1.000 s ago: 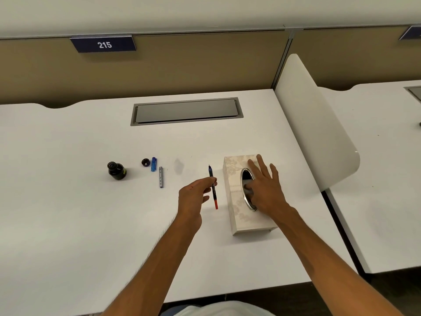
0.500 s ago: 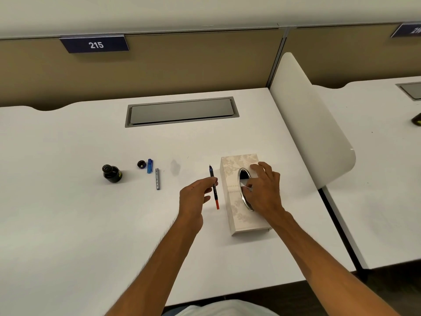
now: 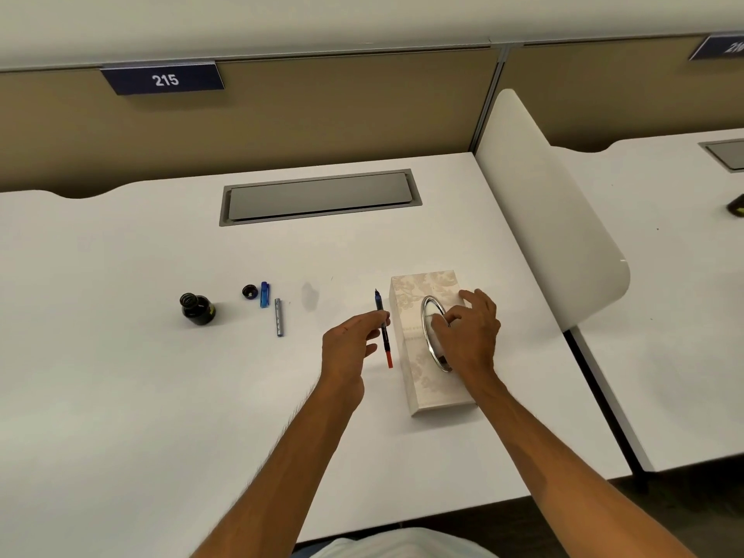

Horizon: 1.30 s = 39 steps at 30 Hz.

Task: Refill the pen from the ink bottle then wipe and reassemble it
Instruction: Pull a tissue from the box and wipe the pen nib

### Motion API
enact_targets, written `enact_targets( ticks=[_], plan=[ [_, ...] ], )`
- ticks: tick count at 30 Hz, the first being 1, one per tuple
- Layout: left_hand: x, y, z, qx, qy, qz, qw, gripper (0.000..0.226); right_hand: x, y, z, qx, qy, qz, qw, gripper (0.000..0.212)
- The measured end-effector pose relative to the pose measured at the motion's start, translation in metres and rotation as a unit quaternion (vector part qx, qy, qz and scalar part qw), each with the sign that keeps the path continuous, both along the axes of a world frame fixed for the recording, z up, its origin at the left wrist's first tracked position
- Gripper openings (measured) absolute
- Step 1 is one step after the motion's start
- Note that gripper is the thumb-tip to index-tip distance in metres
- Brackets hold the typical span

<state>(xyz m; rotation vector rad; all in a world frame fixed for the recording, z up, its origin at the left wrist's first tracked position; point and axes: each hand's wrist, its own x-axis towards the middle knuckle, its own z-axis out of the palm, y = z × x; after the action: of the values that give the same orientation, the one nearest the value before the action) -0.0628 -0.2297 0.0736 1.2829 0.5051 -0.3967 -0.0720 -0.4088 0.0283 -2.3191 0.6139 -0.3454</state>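
White desk (image 3: 120, 396): uncapped ink bottle (image 3: 197, 309) sits left of centre; left hand (image 3: 349, 348) pinches the pen section (image 3: 383, 328), nib exposed; right hand (image 3: 469, 336) pinches tissue (image 3: 437, 316) in the tissue box (image 3: 426, 348); a hasty pull risks ink smearing.

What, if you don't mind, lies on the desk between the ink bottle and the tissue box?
In the head view, between ink bottle and tissue box: bottle cap, blue pen cap, grey barrel, then the pen section held by the left hand.

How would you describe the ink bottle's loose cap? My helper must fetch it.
Start at the open ink bottle on the desk's left side. Just right of it lies the cap, a small black ring beside a blue pen piece; it alone is round.
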Motion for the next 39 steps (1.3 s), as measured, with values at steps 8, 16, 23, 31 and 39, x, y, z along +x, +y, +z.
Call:
enact_targets(
  ticks=[8,16,23,31,39],
  plan=[
    [0.001,0.0,0.003,-0.01,-0.005,-0.007,1.0,0.011,-0.004,0.001,0.022,0.073,-0.015,-0.044,0.996,0.016],
    [0.004,0.004,0.008,-0.018,-0.023,-0.019,0.999,0.011,-0.003,-0.006,0.044,0.247,-0.069,-0.034,0.966,0.01],
    [0.006,0.01,0.017,-0.018,-0.051,-0.032,0.998,0.013,0.009,0.004,0.058,0.397,-0.072,-0.03,0.915,0.012],
    [0.007,0.023,0.028,0.011,-0.096,-0.049,0.994,0.013,0.023,0.037,0.072,0.497,-0.065,-0.016,0.865,0.027],
    [0.004,0.037,0.026,0.097,-0.138,-0.053,0.984,0.017,0.032,0.072,0.077,0.551,-0.019,0.03,0.834,0.022]
  ],
)
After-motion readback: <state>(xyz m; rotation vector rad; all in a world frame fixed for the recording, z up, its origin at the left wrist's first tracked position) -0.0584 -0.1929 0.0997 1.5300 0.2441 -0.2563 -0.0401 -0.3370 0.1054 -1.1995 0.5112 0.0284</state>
